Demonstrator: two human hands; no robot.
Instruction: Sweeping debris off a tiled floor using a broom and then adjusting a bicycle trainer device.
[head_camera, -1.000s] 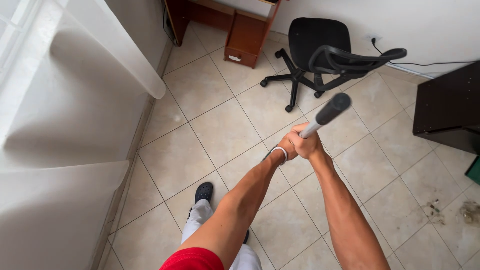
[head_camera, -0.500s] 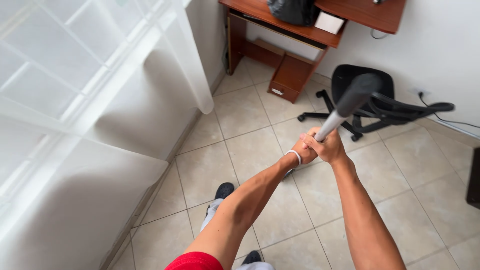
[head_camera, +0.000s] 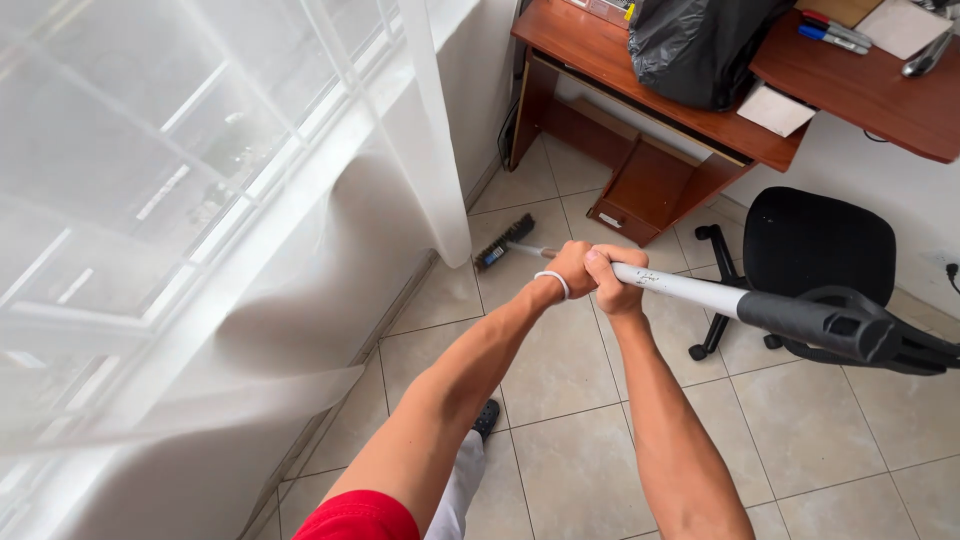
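Head view: both hands clenched round the broom handle (head_camera: 690, 290), a white shaft w/ black grip at the near end. Left hand (head_camera: 572, 268) sits farther down the shaft, toward the brush, fingers wrapped tight, white band on its wrist. Right hand (head_camera: 612, 282) is just beside it, touching it, on the side nearer the black grip, fingers also closed round the shaft. Broom head (head_camera: 503, 243), dark bristles, lies on the tiled floor (head_camera: 560, 370) beyond the hands, near the foot of the white curtain (head_camera: 430, 140) & just in front of the wooden desk (head_camera: 660, 120). Black bag (head_camera: 695, 45) on top of the desk, pens & papers beside it. Black office chair (head_camera: 815, 250) stands right of the handle, under the desk's edge; black grip passes in front of its armrest. Person's dark shoe (head_camera: 486, 415) on the tiles below the handle
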